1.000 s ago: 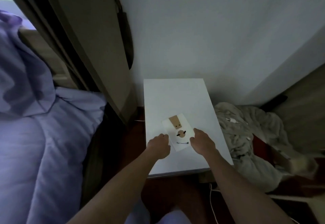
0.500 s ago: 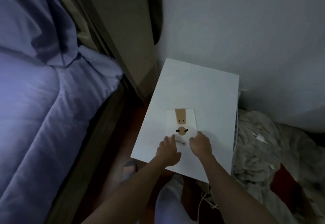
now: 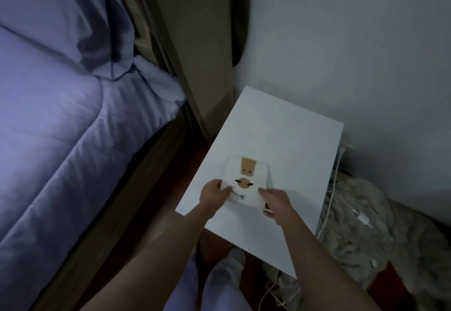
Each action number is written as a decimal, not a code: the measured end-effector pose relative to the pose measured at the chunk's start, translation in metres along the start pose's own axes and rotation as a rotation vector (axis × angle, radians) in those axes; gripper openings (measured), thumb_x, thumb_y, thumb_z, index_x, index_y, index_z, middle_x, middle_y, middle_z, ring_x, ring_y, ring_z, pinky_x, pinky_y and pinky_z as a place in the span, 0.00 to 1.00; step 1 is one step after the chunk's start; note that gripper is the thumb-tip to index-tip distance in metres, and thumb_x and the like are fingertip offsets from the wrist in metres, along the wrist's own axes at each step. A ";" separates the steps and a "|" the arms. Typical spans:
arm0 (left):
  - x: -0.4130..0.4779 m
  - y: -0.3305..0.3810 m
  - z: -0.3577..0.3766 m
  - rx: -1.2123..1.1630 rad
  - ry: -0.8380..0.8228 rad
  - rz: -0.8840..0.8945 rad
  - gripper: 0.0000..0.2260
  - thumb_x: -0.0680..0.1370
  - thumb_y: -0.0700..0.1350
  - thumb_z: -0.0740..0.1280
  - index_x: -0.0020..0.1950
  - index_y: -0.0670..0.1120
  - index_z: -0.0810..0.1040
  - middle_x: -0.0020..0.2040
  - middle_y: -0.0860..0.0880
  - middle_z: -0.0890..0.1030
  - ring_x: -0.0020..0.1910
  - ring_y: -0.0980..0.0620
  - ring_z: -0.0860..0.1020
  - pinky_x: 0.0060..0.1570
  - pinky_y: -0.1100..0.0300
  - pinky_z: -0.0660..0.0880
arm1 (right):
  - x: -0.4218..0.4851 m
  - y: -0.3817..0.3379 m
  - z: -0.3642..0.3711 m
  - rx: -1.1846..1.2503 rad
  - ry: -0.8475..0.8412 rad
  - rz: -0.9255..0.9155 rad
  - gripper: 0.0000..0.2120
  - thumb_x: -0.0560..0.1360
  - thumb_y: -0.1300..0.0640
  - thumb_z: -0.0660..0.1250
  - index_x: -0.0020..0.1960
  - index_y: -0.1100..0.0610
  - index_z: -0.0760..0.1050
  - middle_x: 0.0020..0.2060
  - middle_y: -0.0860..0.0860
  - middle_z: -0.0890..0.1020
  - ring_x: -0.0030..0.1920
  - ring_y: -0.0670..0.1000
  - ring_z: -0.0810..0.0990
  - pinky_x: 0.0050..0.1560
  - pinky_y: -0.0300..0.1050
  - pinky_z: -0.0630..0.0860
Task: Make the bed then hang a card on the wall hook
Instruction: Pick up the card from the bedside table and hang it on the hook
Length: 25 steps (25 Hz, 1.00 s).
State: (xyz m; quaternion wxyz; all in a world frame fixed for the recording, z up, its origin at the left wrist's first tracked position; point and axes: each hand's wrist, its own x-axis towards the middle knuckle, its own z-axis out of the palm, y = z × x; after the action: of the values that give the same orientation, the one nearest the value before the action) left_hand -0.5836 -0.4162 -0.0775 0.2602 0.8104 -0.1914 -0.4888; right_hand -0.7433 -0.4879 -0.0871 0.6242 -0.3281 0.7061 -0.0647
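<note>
The card is over the near half of the white surface, closer to its left edge than its right. Its tan tab points toward the far edge, a tan disc with two black marks sits at its middle, and a short blue string shows at its near left. Half a second ago both hands sat close together over the card's near edge and covered that string. Now they have spread apart to opposite sides. The left hand grips the card's left edge, its thumb on top and its fingers curled round the side. The right hand holds the near right corner, its thumb laid across the face and its other fingers folded beneath or behind. Whether the card has left the surface or still lies flat on it cannot be told, though its right edge casts a dark line. The view has also drawn nearer since then, so the card and surface look larger. The lavender duvet lies spread over the bed on the left. A heap of pale cloth with a white cable sits on the floor past the surface's right edge.
</note>
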 end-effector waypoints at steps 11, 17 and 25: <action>-0.037 0.191 -0.136 0.253 -0.049 0.619 0.12 0.80 0.45 0.63 0.58 0.41 0.81 0.55 0.44 0.82 0.52 0.48 0.79 0.54 0.57 0.73 | -0.098 -0.151 -0.039 -0.415 0.121 -0.760 0.31 0.71 0.51 0.73 0.71 0.49 0.65 0.66 0.53 0.70 0.65 0.53 0.71 0.62 0.48 0.70; -0.103 0.292 -0.192 0.556 -0.013 0.970 0.12 0.79 0.51 0.64 0.57 0.47 0.80 0.52 0.49 0.81 0.47 0.56 0.77 0.50 0.60 0.70 | -0.170 -0.223 -0.031 -0.397 -0.183 -1.030 0.07 0.77 0.54 0.66 0.54 0.53 0.77 0.48 0.49 0.83 0.47 0.49 0.81 0.46 0.40 0.76; -0.085 0.263 -0.194 -0.223 0.220 0.872 0.37 0.71 0.57 0.71 0.74 0.54 0.55 0.67 0.49 0.72 0.62 0.48 0.76 0.59 0.48 0.75 | -0.169 -0.254 -0.016 0.171 -0.045 -0.872 0.06 0.77 0.53 0.65 0.52 0.54 0.78 0.51 0.55 0.82 0.53 0.57 0.79 0.52 0.52 0.77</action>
State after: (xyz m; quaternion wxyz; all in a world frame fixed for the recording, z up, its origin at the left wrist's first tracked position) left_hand -0.4636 -0.5310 0.2169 0.5460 0.6683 -0.4318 -0.2623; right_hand -0.6596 -0.5983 0.1858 0.5786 -0.5437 0.4801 -0.3729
